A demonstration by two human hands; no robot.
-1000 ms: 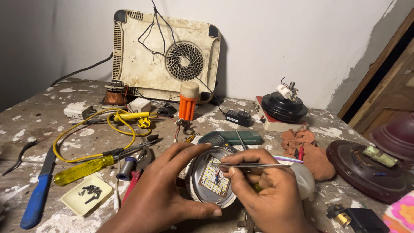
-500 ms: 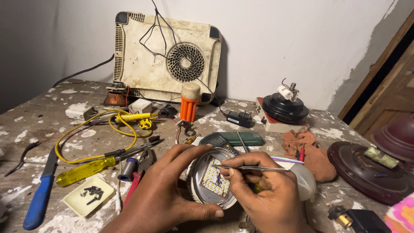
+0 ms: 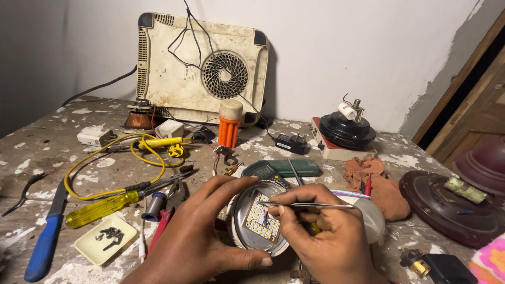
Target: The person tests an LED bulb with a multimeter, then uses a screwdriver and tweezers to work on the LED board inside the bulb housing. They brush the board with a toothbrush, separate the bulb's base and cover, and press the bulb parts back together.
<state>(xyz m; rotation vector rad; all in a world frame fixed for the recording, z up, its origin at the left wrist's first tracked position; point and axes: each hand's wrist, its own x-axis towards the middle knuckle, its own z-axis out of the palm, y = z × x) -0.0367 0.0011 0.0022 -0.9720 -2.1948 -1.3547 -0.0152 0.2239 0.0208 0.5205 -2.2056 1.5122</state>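
Paint-flecked workbench [image 3: 47, 152] carries a yellow screwdriver [image 3: 102, 209] and blue-handled tool [image 3: 44, 247].

Dark green multimeter [image 3: 281, 169], screen hidden behind hand.

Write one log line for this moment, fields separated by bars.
left hand: holds lamp base | right hand: tweezers on LED board | bench: yellow screwdriver

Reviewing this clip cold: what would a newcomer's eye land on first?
First, the two hands at bottom centre: the left hand steadies a round lamp base with its square LED board showing, while the right hand holds metal tweezers over it. Next, the grimy cream appliance with a round fan grille propped against the back wall, then the yellow-handled screwdriver lying at left.
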